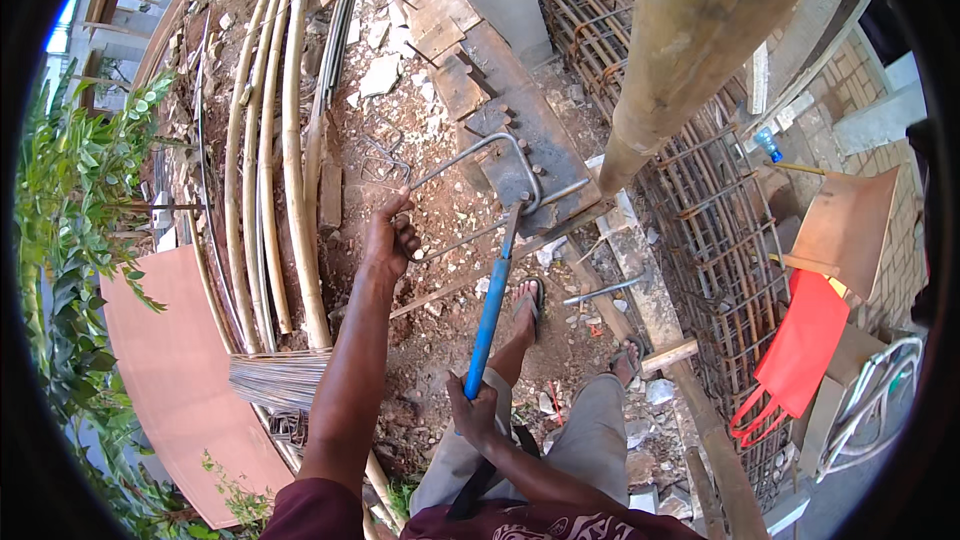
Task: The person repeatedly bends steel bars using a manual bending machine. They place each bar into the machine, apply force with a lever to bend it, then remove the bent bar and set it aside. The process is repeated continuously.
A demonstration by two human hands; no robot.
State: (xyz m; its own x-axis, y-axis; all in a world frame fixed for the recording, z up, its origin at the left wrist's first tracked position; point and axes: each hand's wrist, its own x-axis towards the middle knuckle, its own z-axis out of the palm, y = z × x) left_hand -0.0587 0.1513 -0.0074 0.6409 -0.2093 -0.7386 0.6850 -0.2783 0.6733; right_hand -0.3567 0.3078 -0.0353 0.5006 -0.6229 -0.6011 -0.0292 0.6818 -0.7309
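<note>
My left hand (pixel 390 232) is closed on a partly bent steel rod (pixel 462 158), with thumb and forefinger at its upper arm. The rod's lower stretch runs past the same hand. Its bent corner lies over a dark worn board (pixel 545 125) studded with metal pegs. A blue-handled bending bar (pixel 487 315) is gripped near its lower end by my right hand (pixel 473 408). The bar's metal head meets the rod beside the pegs at the board's near end.
Long bamboo poles (pixel 292 140) and a bundle of thin rods (pixel 275 380) lie left. A thick bamboo post (pixel 660 60) rises close on the right, before a rebar cage (pixel 715 230). A red bag (pixel 805 340) hangs beyond. Rubble covers the ground around my sandalled feet.
</note>
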